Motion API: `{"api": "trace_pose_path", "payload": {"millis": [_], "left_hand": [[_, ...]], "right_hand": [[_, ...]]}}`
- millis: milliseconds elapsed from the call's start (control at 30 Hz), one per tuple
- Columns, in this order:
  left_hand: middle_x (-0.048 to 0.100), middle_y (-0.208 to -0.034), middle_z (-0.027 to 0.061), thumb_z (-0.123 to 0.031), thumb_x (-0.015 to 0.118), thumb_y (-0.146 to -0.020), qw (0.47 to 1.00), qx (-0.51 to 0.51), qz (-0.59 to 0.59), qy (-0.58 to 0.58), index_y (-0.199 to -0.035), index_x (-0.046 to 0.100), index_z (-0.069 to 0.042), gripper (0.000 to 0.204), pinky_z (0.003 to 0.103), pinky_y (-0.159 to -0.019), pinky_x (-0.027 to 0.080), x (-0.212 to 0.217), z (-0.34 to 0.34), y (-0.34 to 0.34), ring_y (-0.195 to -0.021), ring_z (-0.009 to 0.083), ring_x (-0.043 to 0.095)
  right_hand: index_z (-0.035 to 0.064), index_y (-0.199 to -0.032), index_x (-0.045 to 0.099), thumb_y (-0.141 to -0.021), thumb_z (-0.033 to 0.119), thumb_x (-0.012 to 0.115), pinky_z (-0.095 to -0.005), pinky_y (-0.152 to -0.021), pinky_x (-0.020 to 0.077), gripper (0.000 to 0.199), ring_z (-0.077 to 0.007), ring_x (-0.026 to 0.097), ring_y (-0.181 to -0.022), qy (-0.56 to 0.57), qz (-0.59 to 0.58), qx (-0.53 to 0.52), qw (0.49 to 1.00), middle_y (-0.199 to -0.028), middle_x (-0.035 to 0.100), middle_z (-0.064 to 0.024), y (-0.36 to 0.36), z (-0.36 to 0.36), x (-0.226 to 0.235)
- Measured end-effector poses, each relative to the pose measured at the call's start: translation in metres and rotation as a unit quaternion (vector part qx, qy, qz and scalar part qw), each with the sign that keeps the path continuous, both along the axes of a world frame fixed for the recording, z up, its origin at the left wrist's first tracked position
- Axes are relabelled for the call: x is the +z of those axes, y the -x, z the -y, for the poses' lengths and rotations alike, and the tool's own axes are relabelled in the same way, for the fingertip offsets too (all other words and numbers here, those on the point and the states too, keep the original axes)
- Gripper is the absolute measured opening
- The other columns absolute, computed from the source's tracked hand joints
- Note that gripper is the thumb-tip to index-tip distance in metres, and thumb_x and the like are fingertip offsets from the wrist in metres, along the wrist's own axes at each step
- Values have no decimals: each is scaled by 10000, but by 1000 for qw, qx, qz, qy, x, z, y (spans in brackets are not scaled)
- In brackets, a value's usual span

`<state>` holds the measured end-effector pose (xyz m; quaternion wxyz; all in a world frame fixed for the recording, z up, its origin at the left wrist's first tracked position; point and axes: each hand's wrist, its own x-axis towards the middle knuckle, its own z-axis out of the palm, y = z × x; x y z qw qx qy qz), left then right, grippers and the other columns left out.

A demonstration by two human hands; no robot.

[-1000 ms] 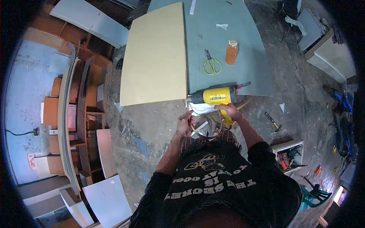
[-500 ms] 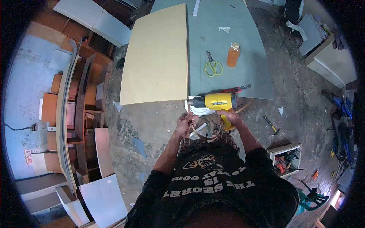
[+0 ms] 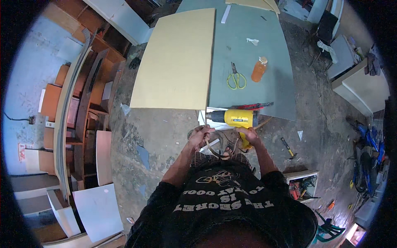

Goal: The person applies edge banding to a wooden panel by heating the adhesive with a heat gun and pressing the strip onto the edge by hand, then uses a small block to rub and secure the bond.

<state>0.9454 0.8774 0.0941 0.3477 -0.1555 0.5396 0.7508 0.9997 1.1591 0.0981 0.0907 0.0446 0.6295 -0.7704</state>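
Observation:
My right hand [image 3: 248, 135] grips the handle of a yellow heat gun [image 3: 240, 118], whose dark nozzle faces left. The nozzle sits close to the near right corner of a cream board [image 3: 173, 62]. In my left hand [image 3: 200, 136] the fingers pinch a thin brown edging strip [image 3: 214, 153], which runs up to that corner beside the nozzle. The rest of the strip hangs in a loop between my arms. Behind the heat gun, a red and black tool [image 3: 254, 106] lies at the edge of the grey-green tabletop [image 3: 277, 87].
Yellow-handled scissors [image 3: 236, 81] and a bottle of orange liquid [image 3: 259, 69] rest on the tabletop. A hammer [image 3: 288, 149] lies on the floor at right, near an open tool box [image 3: 302, 185]. Shelving and leaning panels [image 3: 99, 213] line the left side.
The view has shifted and tilted slightly. My left hand still holds the strip by the board's corner, and the heat gun stays beside it with little visible movement.

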Motion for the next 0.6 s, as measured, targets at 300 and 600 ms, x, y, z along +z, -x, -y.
{"api": "trace_pose_path", "payload": {"millis": [300, 600], "left_hand": [[674, -968, 96, -243, 581, -975, 1000, -8, -8, 3, -1105, 578, 26, 299, 229, -558, 503, 0, 0, 0, -638, 74, 551], [689, -966, 92, -220, 588, -963, 999, -23, 3, 38, -1128, 560, 10, 285, 224, -528, 484, -1, 0, 3, -625, 78, 539]], "right_hand": [[38, -987, 658, -857, 226, 651, -307, -519, 467, 229, -151, 582, -590, 40, 69, -14, 997, -754, 624, -41, 0, -1, 19], [29, -1015, 665, -846, 217, 664, -306, -639, 458, 253, -164, 590, -704, 54, 94, -24, 994, -822, 632, -50, 7, -9, 8]]}}
